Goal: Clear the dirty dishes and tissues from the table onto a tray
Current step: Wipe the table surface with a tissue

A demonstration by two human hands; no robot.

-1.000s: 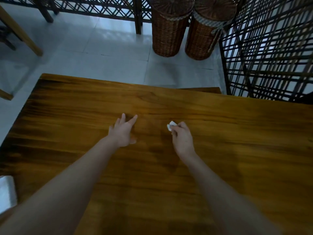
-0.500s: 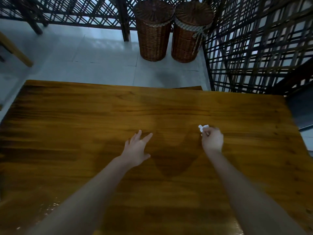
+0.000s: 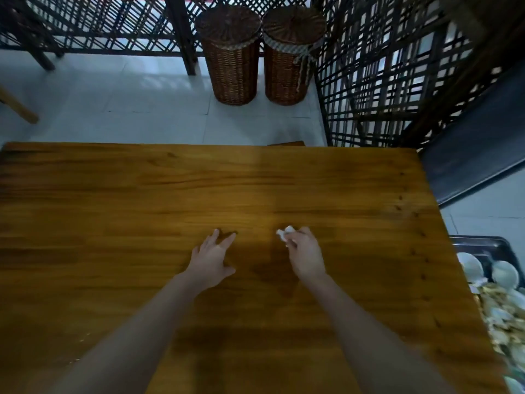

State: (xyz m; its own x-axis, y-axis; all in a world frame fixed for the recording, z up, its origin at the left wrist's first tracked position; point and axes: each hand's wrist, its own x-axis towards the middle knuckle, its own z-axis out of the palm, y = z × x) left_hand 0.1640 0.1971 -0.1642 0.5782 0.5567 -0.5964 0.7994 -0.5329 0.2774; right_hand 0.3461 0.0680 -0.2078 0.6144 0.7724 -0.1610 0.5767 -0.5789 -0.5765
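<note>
My right hand [image 3: 305, 255] holds a small crumpled white tissue [image 3: 284, 234] in its curled fingers, just above the middle of the wooden table [image 3: 113, 209]. My left hand [image 3: 211, 258] lies beside it with straight, spread fingers on or just over the tabletop and holds nothing. A dark metal tray [image 3: 483, 245] sits past the table's right edge, lower down, loaded with several white bowls [image 3: 505, 274] and food scraps; only part of the tray is in view.
Two tall wicker baskets [image 3: 231, 58] with lids stand on the pale tiled floor beyond the table's far edge. Dark lattice screens [image 3: 383, 81] close off the back and right. A dark bench or seat [image 3: 471, 155] runs along the right.
The view has swung to the right, bringing the loaded tray into sight. Both hands have stayed near the table's middle, the right one still holding the tissue.
</note>
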